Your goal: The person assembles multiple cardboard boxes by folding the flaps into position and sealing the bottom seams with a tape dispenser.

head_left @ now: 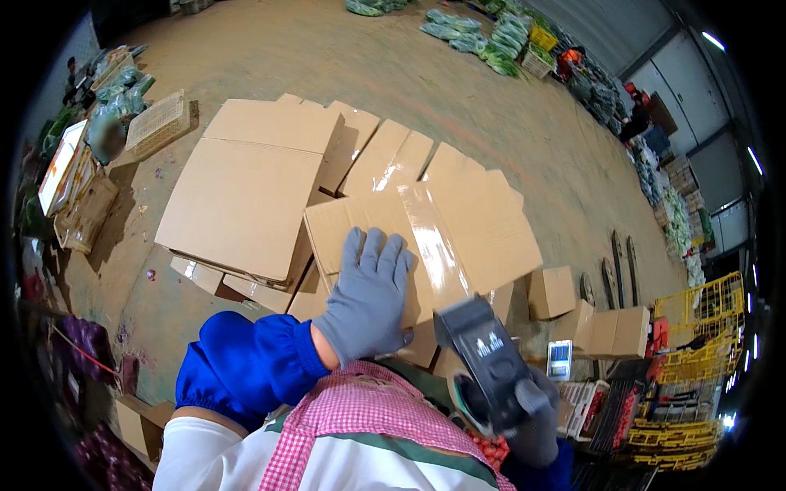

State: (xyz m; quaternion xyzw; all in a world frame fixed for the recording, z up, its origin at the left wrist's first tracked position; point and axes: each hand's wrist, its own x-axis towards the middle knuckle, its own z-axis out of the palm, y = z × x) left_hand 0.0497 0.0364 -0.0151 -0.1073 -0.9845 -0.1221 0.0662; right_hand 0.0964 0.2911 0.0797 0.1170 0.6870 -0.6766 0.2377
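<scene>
My left hand (368, 295), in a grey glove, lies flat with fingers spread on a brown cardboard carton (487, 225) in front of me. A shiny strip of clear packing tape (434, 237) runs along the carton's seam to the right of that hand. My right hand (536, 417), also gloved in grey, is wrapped round a black tape dispenser (487, 356). The dispenser's front end is at the carton's near edge, where the tape strip ends; whether the tape is still joined to it I cannot tell. A tape roll (471, 401) shows at its side.
Flattened cardboard (246, 188) is piled at the left, with more taped cartons (389, 155) behind. Small boxes (553, 292), a lit screen (559, 360) and yellow metal racks (700, 307) stand at the right. A beige crate (160, 123) sits at the far left.
</scene>
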